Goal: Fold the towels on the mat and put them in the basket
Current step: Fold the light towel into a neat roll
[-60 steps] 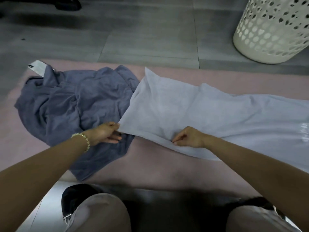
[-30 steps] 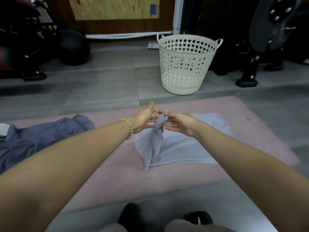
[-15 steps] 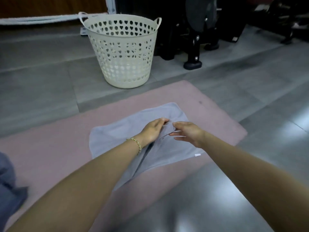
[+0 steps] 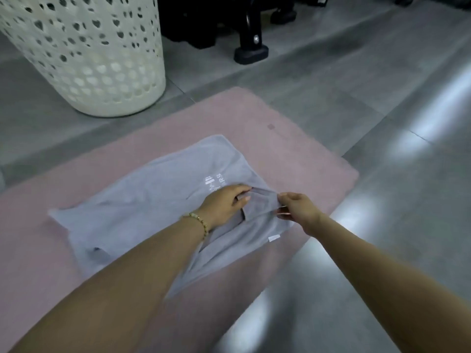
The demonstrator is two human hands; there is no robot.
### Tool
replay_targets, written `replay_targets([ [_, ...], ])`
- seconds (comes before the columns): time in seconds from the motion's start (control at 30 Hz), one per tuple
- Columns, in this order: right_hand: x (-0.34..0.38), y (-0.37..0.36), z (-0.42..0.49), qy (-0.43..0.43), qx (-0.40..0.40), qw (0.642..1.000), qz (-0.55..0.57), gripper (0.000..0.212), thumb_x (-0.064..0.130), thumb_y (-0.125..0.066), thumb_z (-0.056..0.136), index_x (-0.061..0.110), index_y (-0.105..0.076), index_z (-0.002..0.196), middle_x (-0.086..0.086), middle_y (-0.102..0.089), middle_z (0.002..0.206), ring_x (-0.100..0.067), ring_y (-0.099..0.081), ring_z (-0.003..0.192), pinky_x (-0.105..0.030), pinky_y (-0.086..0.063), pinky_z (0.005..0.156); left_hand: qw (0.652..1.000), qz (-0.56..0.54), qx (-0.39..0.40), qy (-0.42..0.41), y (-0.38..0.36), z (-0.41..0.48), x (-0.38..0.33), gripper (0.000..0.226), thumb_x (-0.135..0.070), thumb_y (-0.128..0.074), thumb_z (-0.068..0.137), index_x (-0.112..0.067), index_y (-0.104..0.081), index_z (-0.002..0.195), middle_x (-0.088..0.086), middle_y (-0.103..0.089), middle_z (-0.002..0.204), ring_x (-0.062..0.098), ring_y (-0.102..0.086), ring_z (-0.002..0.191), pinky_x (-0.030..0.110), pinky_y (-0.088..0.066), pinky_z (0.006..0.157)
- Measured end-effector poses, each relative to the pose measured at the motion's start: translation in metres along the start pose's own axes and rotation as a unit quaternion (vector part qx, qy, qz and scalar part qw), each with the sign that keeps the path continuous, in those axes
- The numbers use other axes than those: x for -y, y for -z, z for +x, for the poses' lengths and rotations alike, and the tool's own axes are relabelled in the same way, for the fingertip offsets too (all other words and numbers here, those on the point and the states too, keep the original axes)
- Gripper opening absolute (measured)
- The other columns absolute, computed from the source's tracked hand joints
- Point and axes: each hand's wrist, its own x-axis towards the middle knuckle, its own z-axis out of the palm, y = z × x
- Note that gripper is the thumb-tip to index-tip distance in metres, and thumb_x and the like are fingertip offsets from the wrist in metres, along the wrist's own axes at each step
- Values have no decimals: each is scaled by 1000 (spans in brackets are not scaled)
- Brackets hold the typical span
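Note:
A light grey towel (image 4: 153,200) lies folded over on the pink mat (image 4: 293,149), with white lettering and a small white tag near its right edge. My left hand (image 4: 224,203) grips the folded-over corner near the towel's right end. My right hand (image 4: 295,207) pinches the same end of the towel just to the right. The cream perforated basket (image 4: 89,54) stands on the floor beyond the mat at the top left.
Grey tiled floor (image 4: 382,98) surrounds the mat, with bright reflections at the right. Black equipment legs (image 4: 251,47) stand on the floor behind the basket's right side.
Two seconds ago the towel lay spread out beside a darker blue one. Both hands carried its left end over to the right end. The view swung right and closer; the blue towel left the frame.

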Motion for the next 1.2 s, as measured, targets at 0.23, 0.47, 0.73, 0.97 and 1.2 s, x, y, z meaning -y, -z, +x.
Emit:
replay_targets([
  [0.23,-46,-2,36,-11,-112,977,-184,22,23,-63,88,5,-60,102,-6,-59,90,-21,-59,81,-27,-51,73,995,73,-41,52,-2,2,49,90,-57,-69,70,-22,-33,144,2,-34,148,21,-31,136,31,-23,114],
  [0.47,-37,-40,52,4,-80,977,-198,70,60,-70,72,11,-48,116,2,-55,90,-21,-56,91,-39,-48,87,947,162,10,277,19,-11,100,134,-92,-52,49,-28,8,150,6,-3,157,29,-4,144,48,-9,115],
  [0.73,-43,-89,46,59,-78,964,-245,69,65,-65,72,7,-54,108,-6,-50,106,-23,-51,99,-38,-44,92,964,168,-124,163,-2,-37,107,76,-80,-25,63,-19,-59,93,0,-62,95,25,-51,95,31,-29,76],
  [0.97,-11,-125,17,136,23,989,-44,35,37,-69,83,13,-64,109,3,-69,99,-8,-65,89,-20,-51,75,974,-52,-144,166,38,-55,84,46,-59,-57,83,-20,-40,65,-3,-47,65,15,-47,64,35,-42,69],
  [1.2,118,-176,-66,234,204,947,-80,28,25,-66,88,10,-67,111,2,-70,106,-10,-66,95,-15,-53,81,942,-176,-224,177,162,-140,30,23,-35,-58,91,-15,-66,100,-6,-66,97,6,-59,87,5,-44,67],
])
